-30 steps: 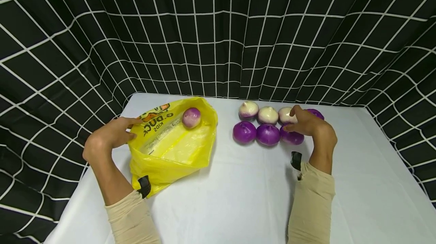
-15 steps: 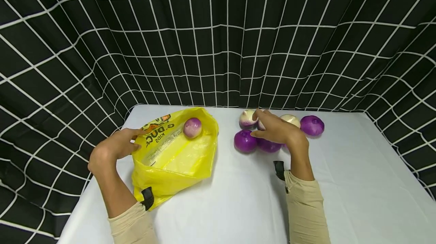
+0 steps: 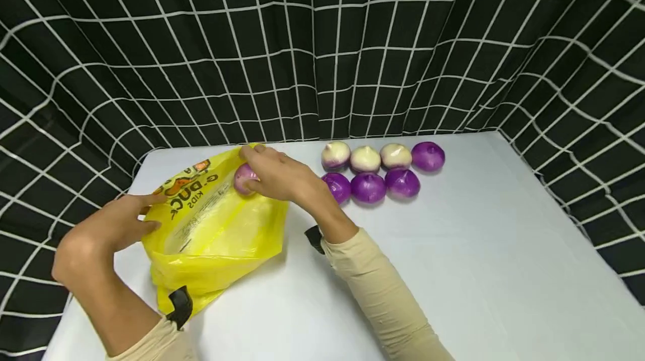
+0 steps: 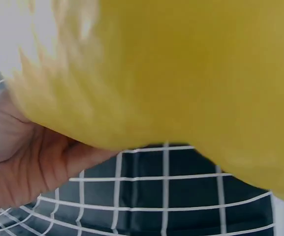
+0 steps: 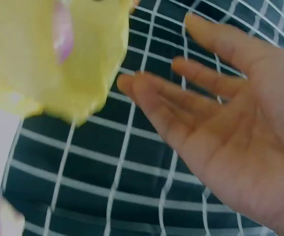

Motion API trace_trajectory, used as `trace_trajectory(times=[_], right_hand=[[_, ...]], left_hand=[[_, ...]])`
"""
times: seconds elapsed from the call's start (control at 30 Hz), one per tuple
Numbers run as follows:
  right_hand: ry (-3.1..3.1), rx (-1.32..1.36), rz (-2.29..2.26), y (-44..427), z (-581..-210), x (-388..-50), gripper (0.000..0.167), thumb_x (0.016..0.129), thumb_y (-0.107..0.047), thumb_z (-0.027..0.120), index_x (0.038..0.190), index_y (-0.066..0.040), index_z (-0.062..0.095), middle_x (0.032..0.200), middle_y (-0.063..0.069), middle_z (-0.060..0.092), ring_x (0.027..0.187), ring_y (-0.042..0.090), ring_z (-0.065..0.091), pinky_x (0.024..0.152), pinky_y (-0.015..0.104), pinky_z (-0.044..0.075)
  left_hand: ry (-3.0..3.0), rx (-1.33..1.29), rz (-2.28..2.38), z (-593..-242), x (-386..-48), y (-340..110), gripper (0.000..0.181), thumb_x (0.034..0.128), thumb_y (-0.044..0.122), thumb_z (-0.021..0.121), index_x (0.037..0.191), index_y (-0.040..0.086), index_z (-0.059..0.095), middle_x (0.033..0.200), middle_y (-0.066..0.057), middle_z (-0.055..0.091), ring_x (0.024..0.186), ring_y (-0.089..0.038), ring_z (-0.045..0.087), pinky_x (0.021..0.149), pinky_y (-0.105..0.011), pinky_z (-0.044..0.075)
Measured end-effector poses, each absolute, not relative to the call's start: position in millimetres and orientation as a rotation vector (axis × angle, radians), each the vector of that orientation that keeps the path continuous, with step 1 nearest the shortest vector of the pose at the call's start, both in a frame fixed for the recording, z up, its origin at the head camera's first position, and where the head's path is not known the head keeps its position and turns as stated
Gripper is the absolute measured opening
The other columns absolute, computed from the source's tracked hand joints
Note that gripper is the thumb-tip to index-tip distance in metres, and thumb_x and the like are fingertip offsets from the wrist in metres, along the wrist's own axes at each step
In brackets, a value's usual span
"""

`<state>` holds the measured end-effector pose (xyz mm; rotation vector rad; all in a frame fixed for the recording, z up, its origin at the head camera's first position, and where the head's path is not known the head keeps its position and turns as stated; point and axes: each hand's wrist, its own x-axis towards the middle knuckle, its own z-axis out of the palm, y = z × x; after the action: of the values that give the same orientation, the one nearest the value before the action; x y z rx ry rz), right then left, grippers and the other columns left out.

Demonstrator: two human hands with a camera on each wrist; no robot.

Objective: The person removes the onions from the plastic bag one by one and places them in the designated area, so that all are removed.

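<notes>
A yellow plastic bag (image 3: 227, 238) with printed lettering lies with its mouth spread on the white table. At its left rim my left hand (image 3: 108, 232) pinches the plastic; the left wrist view shows the thumb side of that hand (image 4: 38, 162) against the bag, the other fingers hidden. One purple-pink onion (image 3: 244, 178) sits inside, near the far rim. Over the bag's right side reaches my right hand (image 3: 279, 173), partly covering that onion. In the right wrist view this hand (image 5: 225, 123) has spread, loosely bent fingers, nothing in them, apart from the bag.
Right of the bag, two rows of onions stand close together: white-topped ones (image 3: 365, 159) and a purple one (image 3: 428, 156) behind, purple ones (image 3: 368, 188) in front. A black gridded curtain (image 3: 322, 59) hangs behind the white table (image 3: 453, 260).
My right hand has swept left, from over the right-hand onions across to the bag. The onions show no clear shift among themselves. My left hand keeps its hold on the rim; the head view has turned right.
</notes>
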<state>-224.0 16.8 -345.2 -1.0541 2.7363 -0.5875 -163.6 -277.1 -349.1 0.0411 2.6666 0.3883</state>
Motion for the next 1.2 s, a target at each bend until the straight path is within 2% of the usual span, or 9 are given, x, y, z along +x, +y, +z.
trace_trajectory(times=[0.17,0.23,0.4,0.53,0.67,0.77,0.83,1.03,1.2], right_hand=[[2.779,-0.761,-0.469,-7.4,-321.1,-237.0,0.047,0.096,-0.004,0.062,0.141,-0.005,0.051,0.131,0.012,0.063,0.11,0.022,0.06,0.098,0.034,0.056],[2.758,-0.667,-0.445,-8.5,-323.2,-242.8,0.049,0.096,-0.008,0.065,0.143,-0.007,0.051,0.136,0.013,0.061,0.112,0.023,0.058,0.101,0.036,0.054],[2.675,-0.583,-0.441,-12.6,-351.7,-258.8,0.015,0.096,-0.014,0.07,0.11,-0.008,0.067,0.118,0.011,0.064,0.093,0.02,0.054,0.088,0.033,0.052],[2.699,-0.586,-0.356,-22.3,-371.9,-269.1,0.001,0.094,-0.009,0.069,0.093,-0.009,0.069,0.107,0.009,0.065,0.082,0.017,0.051,0.078,0.029,0.05],[2.729,-0.557,-0.275,-34.1,-383.7,-273.0,0.02,0.094,-0.009,0.069,0.114,-0.007,0.071,0.126,0.012,0.067,0.097,0.019,0.059,0.093,0.032,0.055],[2.726,-0.507,-0.29,-40.9,-389.7,-274.2,0.04,0.095,-0.008,0.067,0.134,-0.005,0.064,0.143,0.014,0.062,0.113,0.022,0.061,0.106,0.036,0.054],[2.724,-0.491,-0.311,-45.0,-392.9,-275.2,0.045,0.095,-0.009,0.066,0.139,-0.004,0.06,0.148,0.014,0.059,0.116,0.023,0.059,0.109,0.035,0.053],[2.733,-0.51,-0.345,-55.6,-397.9,-279.9,0.032,0.09,-0.01,0.069,0.121,-0.004,0.067,0.133,0.013,0.065,0.1,0.022,0.057,0.095,0.034,0.055],[2.761,-0.514,-0.366,-58.4,-401.6,-283.7,0.03,0.086,-0.012,0.078,0.114,-0.005,0.069,0.126,0.013,0.067,0.095,0.022,0.056,0.092,0.035,0.056]], left_hand=[[2.656,0.086,0.497,-339.1,-177.0,-270.2,0.06,0.1016,0.012,0.061,0.155,-0.005,0.042,0.145,-0.043,0.051,0.12,-0.049,0.067,0.1,-0.068,0.053],[2.614,0.057,0.547,-340.5,-180.7,-271.3,0.06,0.102,0.011,0.06,0.155,-0.007,0.04,0.145,-0.044,0.05,0.117,-0.045,0.07,0.1,-0.063,0.057],[2.594,-0.004,0.596,-349.8,-176.6,-280.6,0.059,0.1011,0.008,0.062,0.154,-0.01,0.041,0.143,-0.045,0.05,0.117,-0.044,0.069,0.097,-0.055,0.06],[2.602,-0.055,0.595,-353.5,-172.8,-278.6,0.062,0.1001,0.011,0.066,0.155,-0.005,0.042,0.145,-0.042,0.05,0.115,-0.042,0.07,0.1,-0.064,0.056],[2.604,-0.089,0.585,-352.1,-167.5,-276.6,0.064,0.0993,0.013,0.067,0.156,-0.003,0.043,0.147,-0.041,0.05,0.118,-0.043,0.067,0.101,-0.067,0.054],[2.6,-0.1,0.6,-351.7,-163.6,-276.9,0.063,0.0993,0.012,0.067,0.155,-0.003,0.044,0.148,-0.041,0.049,0.126,-0.048,0.06,0.102,-0.065,0.055],[2.602,-0.108,0.605,-351.5,-161.0,-277.5,0.062,0.099,0.012,0.067,0.155,-0.003,0.044,0.148,-0.041,0.049,0.128,-0.049,0.058,0.102,-0.063,0.056],[2.604,-0.164,0.599,-347.4,-156.8,-279.6,0.063,0.0996,0.014,0.067,0.157,0.0,0.043,0.15,-0.039,0.048,0.13,-0.048,0.054,0.106,-0.069,0.05],[2.601,-0.207,0.612,-343.2,-155.8,-278.8,0.064,0.1005,0.016,0.067,0.158,0.003,0.042,0.152,-0.038,0.046,0.133,-0.048,0.051,0.109,-0.072,0.046]])
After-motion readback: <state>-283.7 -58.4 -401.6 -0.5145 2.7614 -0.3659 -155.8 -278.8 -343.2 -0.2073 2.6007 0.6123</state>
